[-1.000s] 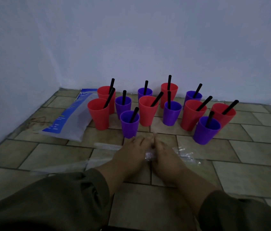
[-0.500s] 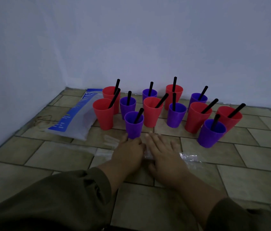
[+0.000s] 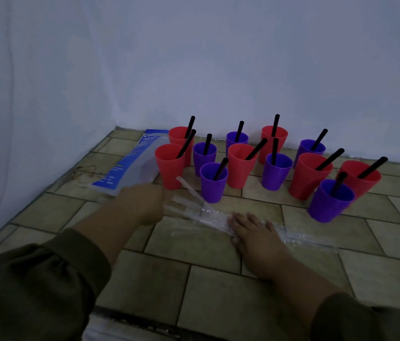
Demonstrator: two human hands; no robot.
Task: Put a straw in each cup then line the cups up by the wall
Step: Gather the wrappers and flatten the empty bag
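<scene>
Several red and purple cups stand clustered on the tiled floor close to the back wall [image 3: 243, 70], each holding a black straw. The nearest ones are a red cup [image 3: 169, 172], a purple cup [image 3: 212, 189] and a purple cup [image 3: 329, 205] at the right. In front of them lie clear straw wrappers [image 3: 204, 214], fanned out, one end tilted up beside the red cup. My right hand [image 3: 250, 233] rests flat on the wrappers with its fingers spread. My left hand [image 3: 142, 203] is at the wrappers' left ends, its fingers curled under and hidden.
A blue-and-white plastic bag [image 3: 130, 166] lies on the floor left of the cups, near the corner where the left wall [image 3: 22, 119] meets the back wall. More clear plastic [image 3: 299, 238] trails to the right of my right hand.
My hands, which were together over the wrappers, have parted: the left moved left toward the bag, the right stayed on the wrappers. The wrappers now fan out, one end lifted.
</scene>
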